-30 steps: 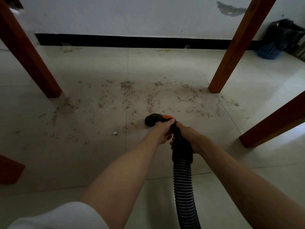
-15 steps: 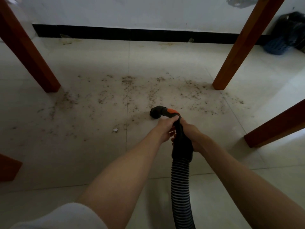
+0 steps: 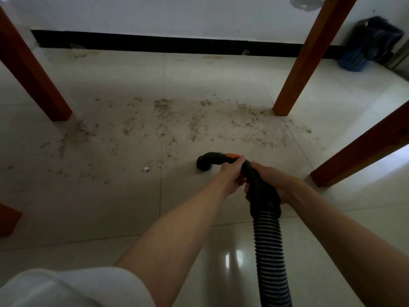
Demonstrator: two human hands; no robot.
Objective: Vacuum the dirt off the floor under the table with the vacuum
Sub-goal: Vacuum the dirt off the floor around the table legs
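A black vacuum hose [image 3: 269, 244] with a ribbed lower part runs up from the bottom edge to a curved black nozzle [image 3: 205, 161] with an orange button, whose mouth points down at the tiled floor. My left hand [image 3: 231, 173] grips the handle just behind the orange button. My right hand [image 3: 273, 182] grips the smooth black cuff a little further back. Brown dirt [image 3: 194, 125] lies scattered over the tiles ahead of the nozzle, between the table legs. A small pale scrap [image 3: 146, 168] lies left of the nozzle.
Reddish wooden table legs stand at the left [image 3: 37, 85], far right [image 3: 309, 58] and near right [image 3: 358, 149]; another piece shows at the left edge [image 3: 8, 218]. A black skirting runs along the white wall. A blue basket with dark contents [image 3: 363, 49] sits in the far right corner.
The nozzle has moved right and a little back toward me over the floor. Both hands keep the same hold on the hose. The view has shifted slightly.
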